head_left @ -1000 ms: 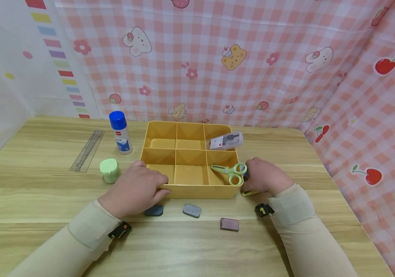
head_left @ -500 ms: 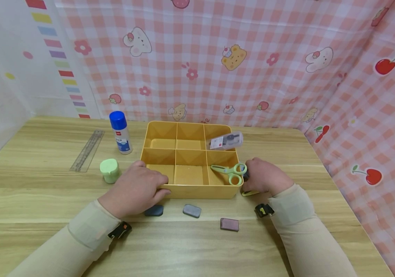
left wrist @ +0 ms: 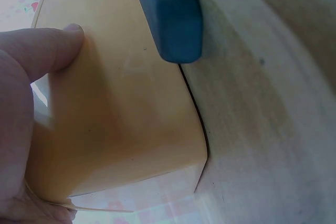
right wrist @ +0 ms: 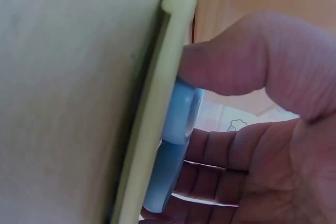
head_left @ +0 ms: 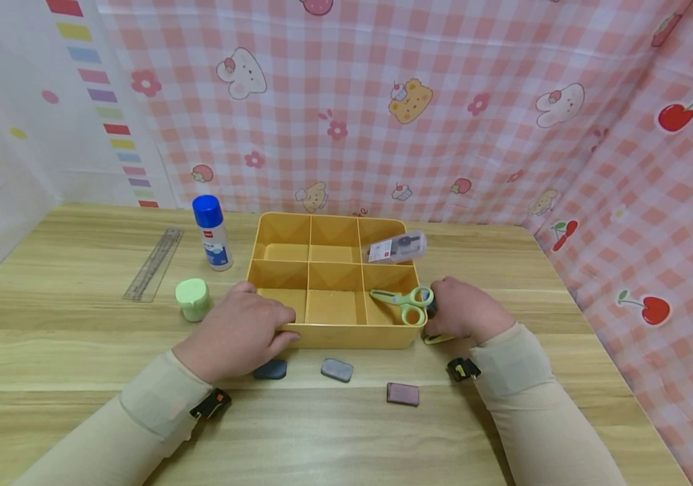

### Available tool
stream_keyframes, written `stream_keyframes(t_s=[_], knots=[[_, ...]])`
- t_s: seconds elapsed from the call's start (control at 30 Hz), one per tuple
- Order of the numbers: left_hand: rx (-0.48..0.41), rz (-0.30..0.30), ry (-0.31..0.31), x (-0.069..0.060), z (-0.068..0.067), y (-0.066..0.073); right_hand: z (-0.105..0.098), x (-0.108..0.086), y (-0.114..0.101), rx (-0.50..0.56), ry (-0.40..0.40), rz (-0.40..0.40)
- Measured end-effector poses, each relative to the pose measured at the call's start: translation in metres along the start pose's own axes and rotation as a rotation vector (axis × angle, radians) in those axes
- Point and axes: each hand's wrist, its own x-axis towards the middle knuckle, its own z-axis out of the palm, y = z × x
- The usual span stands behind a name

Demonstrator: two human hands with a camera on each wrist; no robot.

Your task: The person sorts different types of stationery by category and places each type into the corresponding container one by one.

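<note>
Pinching the tool (right wrist: 149,119) between thumb and fingers, the right hand (head_left: 464,307) held a narrow grip just beside the right wall of the box (head_left: 352,336). Inside that grip, the tool's long axis seemed to run front to back; whether it touched the desk (head_left: 334,445), I couldn't tell. The left hand (head_left: 237,331) held the box's front-left rim, well apart from the tool. Nothing I could see had shifted from half a second earlier.
</note>
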Motion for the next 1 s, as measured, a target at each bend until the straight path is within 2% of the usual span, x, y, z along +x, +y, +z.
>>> stream_keyframes(t_s=[1.0], knots=[[-0.001, -0.003, -0.005, 0.0001, 0.0009, -0.0002, 0.0012, -0.0016, -0.0021, 0.003, 0.002, 0.028]])
